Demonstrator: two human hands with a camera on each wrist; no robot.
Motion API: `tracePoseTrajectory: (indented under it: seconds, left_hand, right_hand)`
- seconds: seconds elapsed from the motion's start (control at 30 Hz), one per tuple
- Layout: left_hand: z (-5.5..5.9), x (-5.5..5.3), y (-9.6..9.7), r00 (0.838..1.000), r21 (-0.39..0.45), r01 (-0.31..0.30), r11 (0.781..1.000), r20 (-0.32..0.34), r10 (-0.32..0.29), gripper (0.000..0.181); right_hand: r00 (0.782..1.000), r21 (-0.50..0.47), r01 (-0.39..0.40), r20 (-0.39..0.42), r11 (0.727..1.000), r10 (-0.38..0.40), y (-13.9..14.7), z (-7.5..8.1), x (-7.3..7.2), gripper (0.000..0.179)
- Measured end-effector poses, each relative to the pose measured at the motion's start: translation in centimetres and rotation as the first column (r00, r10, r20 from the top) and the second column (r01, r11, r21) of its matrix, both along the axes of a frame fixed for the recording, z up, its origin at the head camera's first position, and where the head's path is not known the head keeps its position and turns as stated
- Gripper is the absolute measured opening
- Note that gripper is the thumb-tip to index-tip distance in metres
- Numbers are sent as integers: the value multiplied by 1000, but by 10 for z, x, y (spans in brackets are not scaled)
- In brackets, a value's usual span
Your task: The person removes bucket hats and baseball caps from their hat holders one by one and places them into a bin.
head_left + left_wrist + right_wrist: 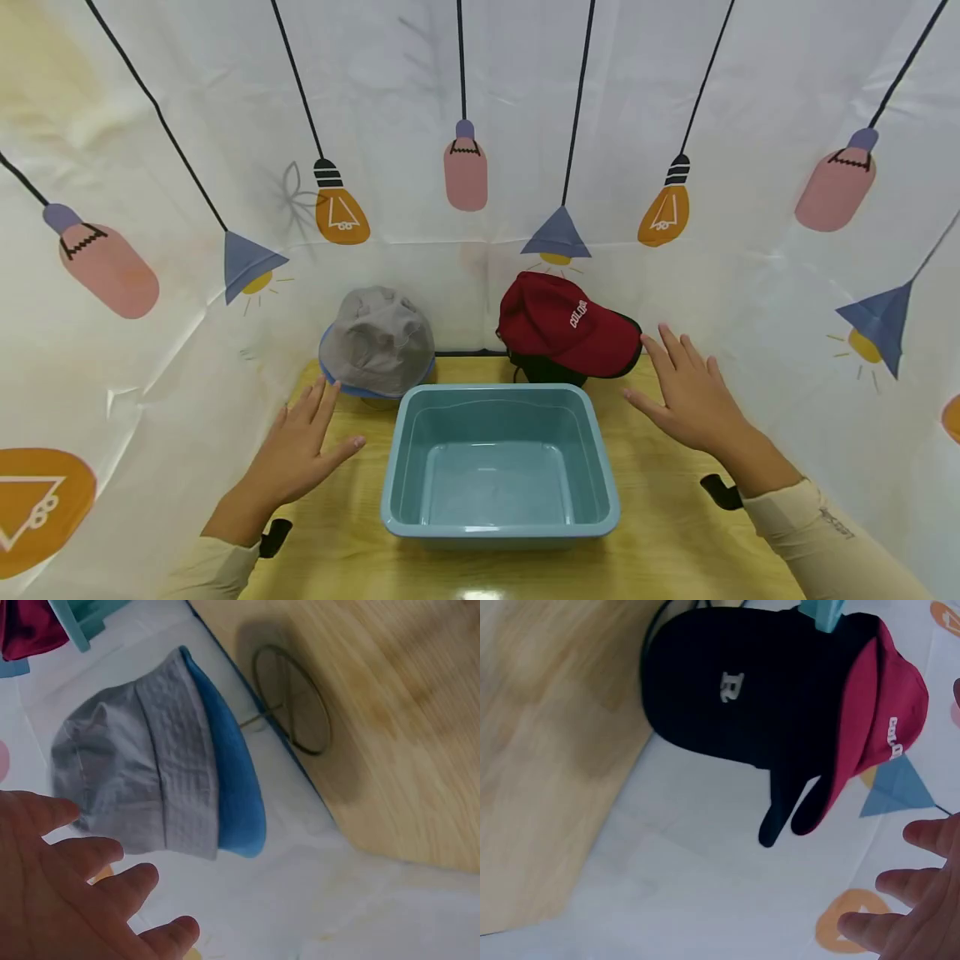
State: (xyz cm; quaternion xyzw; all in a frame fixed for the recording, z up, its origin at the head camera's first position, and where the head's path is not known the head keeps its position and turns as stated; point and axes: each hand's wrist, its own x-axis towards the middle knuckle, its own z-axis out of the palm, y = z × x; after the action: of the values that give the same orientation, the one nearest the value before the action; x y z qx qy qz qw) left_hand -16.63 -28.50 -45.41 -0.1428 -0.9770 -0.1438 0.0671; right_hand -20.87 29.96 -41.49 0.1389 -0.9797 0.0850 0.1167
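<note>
My left hand (296,450), fingers extended, hovers left of the basin, fingertips overlapping the brim edge of a grey bucket hat (378,342) in the head view. That hat has a blue underside and sits on a wire stand (287,705) with a round base. My right hand (690,400) is held out with its fingers spread, beside the visor of a red cap (562,325) with white lettering. Under the red cap is a black cap (697,690) marked with an R. Neither hand holds anything. A blue-green plastic basin (500,531) stands between the hands, with nothing inside.
The light wooden table (675,542) carries the basin in front and the hats at the back. A white cloth (495,292) printed with hanging lamps surrounds the table at the back and sides. Black straps (275,537) circle the wrists.
</note>
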Motion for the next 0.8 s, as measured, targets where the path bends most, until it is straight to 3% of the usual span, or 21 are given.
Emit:
tracePoseTrajectory:
  seconds: [0.3, 0.5, 0.8]
  left_hand:
    - [-2, 6, 25, 999, 42, 32, 999, 0, -32, 97]
    - [-9, 11, 41, 998, 91, 59, 994, -6, -59, 96]
    - [-17, 24, 67, 994, 211, 106, 972, 14, -111, 94]
  right_hand:
    - [1000, -8, 1, 16, 1000, -1, -15, 7, -18, 97]
    - [1000, -42, -7, 15, 999, 7, -23, 8, -26, 95]
    - [1000, -54, -16, 21, 998, 17, -35, 9, -52, 95]
